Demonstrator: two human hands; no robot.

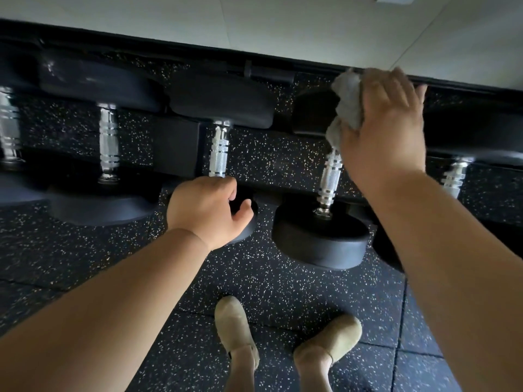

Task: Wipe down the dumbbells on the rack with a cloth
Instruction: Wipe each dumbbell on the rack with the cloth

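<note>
Several black dumbbells with chrome knurled handles lie side by side on a low black rack (175, 145). My right hand (382, 131) grips a crumpled grey cloth (346, 108) and presses it on the far head and upper handle of one dumbbell (322, 236). My left hand (209, 207) rests curled over the near head of the neighbouring dumbbell (219, 154), covering most of that head. Part of the far head under the cloth is hidden.
More dumbbells sit to the left (109, 142) and to the right (455, 179). Black speckled rubber floor tiles (283, 290) lie below. Two feet in tan shoes (235, 323) stand near the rack. A pale wall (254, 21) rises behind it.
</note>
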